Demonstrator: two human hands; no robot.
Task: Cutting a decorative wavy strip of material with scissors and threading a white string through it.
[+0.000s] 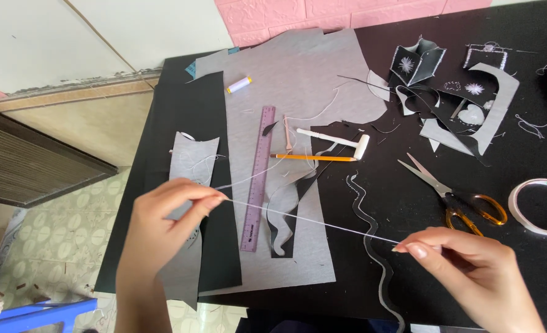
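Two hands, one thread. The left hand (162, 225) and the right hand (471, 271) each pinch an end of a single white thread (310, 220), stretched taut between them, hanging above the near part of the black table (409, 203).

Counted on the table: one purple ruler (258, 179) lying lengthwise near to far; one orange pencil (313, 158) crosswise just beyond it; one white seam-ripper-like tool (335, 140) beside the pencil, slightly tilted; one spool of white thread with yellow ends (239, 85) far left on the grey fabric (298, 80); one pair of scissors with amber handles (455, 196), blades open a little, to the right; one roll of clear tape (542, 206) at the right edge. Black fabric strip (199, 123) lies on the left with a grey cut piece (190, 163) on top. A scatter of grey and black scraps (464, 117) sits far right — too many and too overlapped to count surely. One wavy grey strip (372, 246) snakes toward the near edge, passing under the thread.

Nothing blocks the thread; ruler, a curved cut-out and the wavy strip all lie beneath its span.

Left hand: wrist raised, thumb and forefinger pressed together on the thread, other fingers curled. Right hand: lower, back up, fingertips closed on the thread's end — the rest folded under.
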